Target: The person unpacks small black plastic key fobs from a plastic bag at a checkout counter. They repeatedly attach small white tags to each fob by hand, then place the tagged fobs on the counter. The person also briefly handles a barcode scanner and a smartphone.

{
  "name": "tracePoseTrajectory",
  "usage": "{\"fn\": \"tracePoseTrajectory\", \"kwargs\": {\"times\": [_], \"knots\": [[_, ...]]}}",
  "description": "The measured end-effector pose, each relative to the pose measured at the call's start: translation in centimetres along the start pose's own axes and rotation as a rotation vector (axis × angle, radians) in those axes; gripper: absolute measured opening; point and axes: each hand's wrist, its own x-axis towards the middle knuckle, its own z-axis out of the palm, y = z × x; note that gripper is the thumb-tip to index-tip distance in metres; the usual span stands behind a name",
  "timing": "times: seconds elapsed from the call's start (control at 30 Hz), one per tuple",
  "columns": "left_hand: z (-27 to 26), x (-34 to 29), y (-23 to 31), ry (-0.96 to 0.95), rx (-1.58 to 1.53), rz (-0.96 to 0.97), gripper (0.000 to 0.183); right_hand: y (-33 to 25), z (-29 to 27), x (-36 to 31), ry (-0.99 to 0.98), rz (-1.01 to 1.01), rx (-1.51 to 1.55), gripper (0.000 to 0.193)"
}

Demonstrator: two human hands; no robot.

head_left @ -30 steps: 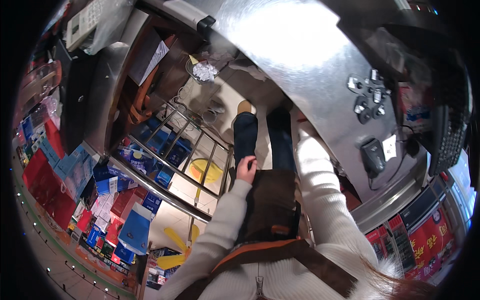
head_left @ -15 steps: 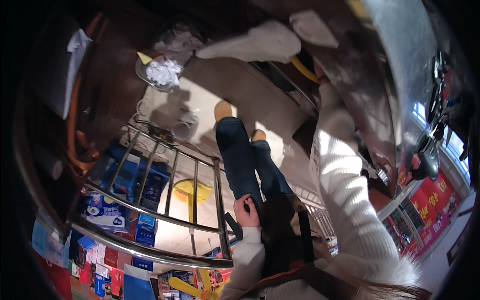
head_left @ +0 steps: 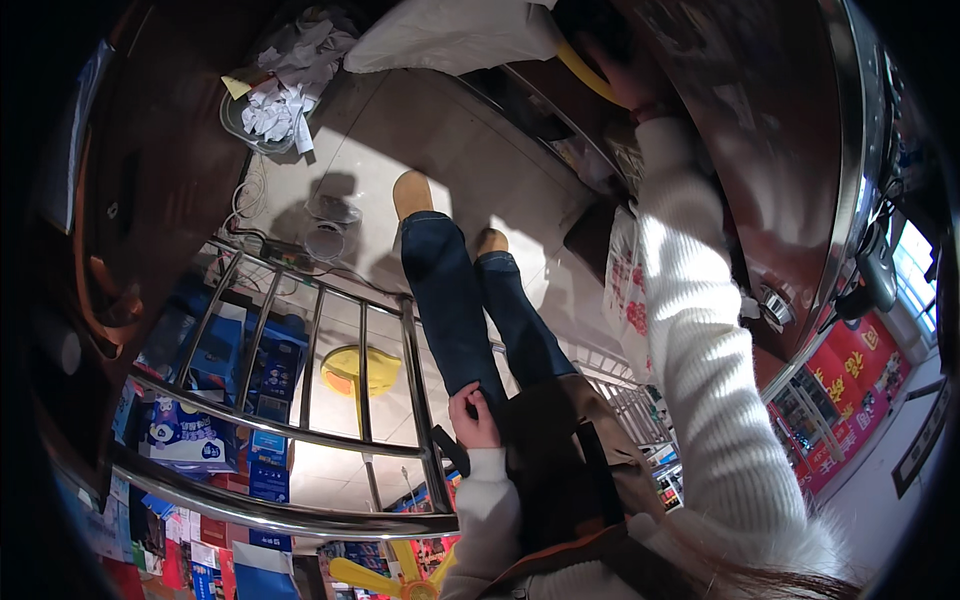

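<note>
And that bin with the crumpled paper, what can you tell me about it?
The bin stands on the tiled floor, ahead and left of the shoes, by a dark brown panel. Its visible rim is greyish and rounded, perhaps plastic. Crumpled white paper heaps above it, a yellow scrap at the edge. The left hand and right hand are clear of it.

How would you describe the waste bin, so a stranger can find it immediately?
Start at the metal railing left of the legs. Higher in the picture, the waste bin stands beside the dark wooden panel. Crumpled white paper fills it, and a yellow scrap at its left rim sets it apart.
</note>
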Motion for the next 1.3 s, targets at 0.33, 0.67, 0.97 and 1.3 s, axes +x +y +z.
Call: {"fn": "tracePoseTrajectory", "kwargs": {"times": [0.33, 0.67, 0.97, 1.3], "knots": [[0.1, 0.4, -4.6, 0.025, 0.017, -0.001, 0.016, -4.3, -4.0, -0.9, -0.042, 0.022, -0.360, 0.043], [-0.1, 0.6, -4.2, 0.006, 0.064, -0.053, 0.016, -2.0, -4.1, -2.1, -0.099, 0.024, -0.165, 0.046], [0.2, 1.1, -4.5, 0.024, 0.037, -0.012, 0.016, 4.0, -1.4, -3.0, -0.055, -0.062, -0.046, 0.049], [0.8, 1.2, -3.8, 0.036, 0.065, 0.014, 0.016, 11.0, 1.3, -4.7, -0.186, -0.324, -0.826, 0.033]]}}
